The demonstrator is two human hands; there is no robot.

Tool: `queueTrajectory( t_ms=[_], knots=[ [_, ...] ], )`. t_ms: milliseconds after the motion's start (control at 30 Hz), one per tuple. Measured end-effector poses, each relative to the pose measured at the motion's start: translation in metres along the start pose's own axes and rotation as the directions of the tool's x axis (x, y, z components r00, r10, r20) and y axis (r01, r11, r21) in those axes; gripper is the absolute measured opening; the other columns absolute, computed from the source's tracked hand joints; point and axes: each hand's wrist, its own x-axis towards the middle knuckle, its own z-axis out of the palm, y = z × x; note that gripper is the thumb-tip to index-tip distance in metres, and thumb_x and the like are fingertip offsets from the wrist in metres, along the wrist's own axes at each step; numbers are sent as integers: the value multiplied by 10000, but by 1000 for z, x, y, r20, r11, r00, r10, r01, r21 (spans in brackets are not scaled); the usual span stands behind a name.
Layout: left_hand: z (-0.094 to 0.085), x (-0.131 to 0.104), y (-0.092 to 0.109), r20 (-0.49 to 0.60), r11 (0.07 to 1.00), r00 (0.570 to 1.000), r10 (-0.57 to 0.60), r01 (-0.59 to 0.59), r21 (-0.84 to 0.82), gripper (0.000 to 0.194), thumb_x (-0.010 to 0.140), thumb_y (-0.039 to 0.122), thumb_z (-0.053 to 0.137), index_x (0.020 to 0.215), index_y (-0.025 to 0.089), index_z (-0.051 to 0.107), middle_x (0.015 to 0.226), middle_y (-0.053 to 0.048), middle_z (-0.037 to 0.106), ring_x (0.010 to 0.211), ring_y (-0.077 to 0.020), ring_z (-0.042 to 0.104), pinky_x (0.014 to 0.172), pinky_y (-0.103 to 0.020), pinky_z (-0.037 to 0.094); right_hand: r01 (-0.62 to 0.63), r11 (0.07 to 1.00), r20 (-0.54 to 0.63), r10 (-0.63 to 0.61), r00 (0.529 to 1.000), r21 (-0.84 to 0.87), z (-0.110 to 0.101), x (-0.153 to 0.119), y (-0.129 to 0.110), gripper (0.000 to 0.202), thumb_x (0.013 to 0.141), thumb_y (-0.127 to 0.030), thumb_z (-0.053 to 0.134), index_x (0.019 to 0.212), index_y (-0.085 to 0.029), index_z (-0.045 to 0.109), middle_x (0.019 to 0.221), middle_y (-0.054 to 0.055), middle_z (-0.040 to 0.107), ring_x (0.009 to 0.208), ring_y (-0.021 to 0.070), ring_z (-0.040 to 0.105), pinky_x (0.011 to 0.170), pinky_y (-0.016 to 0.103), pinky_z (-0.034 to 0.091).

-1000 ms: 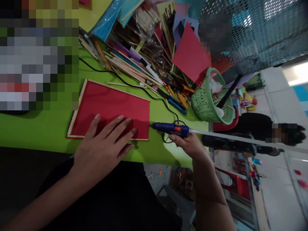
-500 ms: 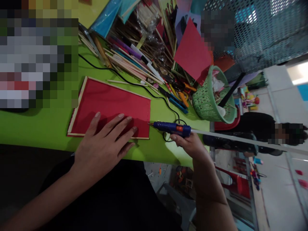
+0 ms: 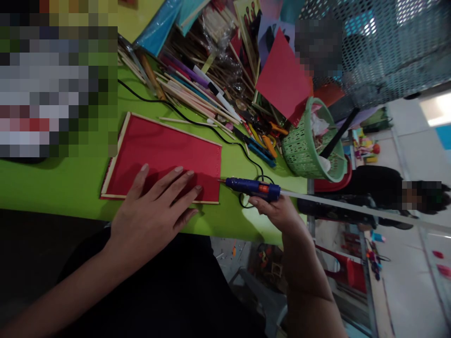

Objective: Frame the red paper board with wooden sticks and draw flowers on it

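Flat on the table lies a red sheet (image 3: 165, 152) with thin pale sticks along its left, top and bottom edges. My left hand (image 3: 155, 202) rests on its lower part, fingers spread. In my right hand (image 3: 275, 211) is a blue glue gun (image 3: 252, 187), its nozzle at the sheet's right edge. That edge has no stick, and a thin line of glue shows along its upper part. A long whitish glue stick (image 3: 317, 197) sticks out of the gun's back end. The gun's black cord (image 3: 197, 123) runs across the table beyond the sheet.
Behind the sheet are loose sticks (image 3: 190, 96), pens and blue-handled scissors (image 3: 259, 152). A green basket (image 3: 298, 141) stands at the right on the green table (image 3: 70, 188), near a red paper (image 3: 282, 77). A person (image 3: 373, 188) is at the far right.
The glue gun's nozzle stays near the sheet's right edge, shifted barely at all. My left hand keeps its place on the sheet; the view has moved slightly.
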Motion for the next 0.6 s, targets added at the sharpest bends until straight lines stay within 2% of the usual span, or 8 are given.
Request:
queueTrajectory(
  t_ms=[400,600],
  knots=[
    [1,-1,-2,15,1000,1000,14,-14,-2,386,1031,309,566,1415,275,579,1560,-68,563,1487,-274,479,1315,-595,102,10,1000,-9,-10,1000,-1,1,1,0,356,821,-538,766,727,-225,624,590,-22,552,591,156,532,574,299,440],
    [-2,0,-2,42,1000,999,15,-15,-15,393,1031,313,564,1419,254,575,1560,-91,558,1474,-303,493,1301,-617,122,1,1000,32,-1,999,11,0,-2,-1,370,807,-551,786,758,-216,637,596,-28,556,572,138,508,542,275,416]
  ],
)
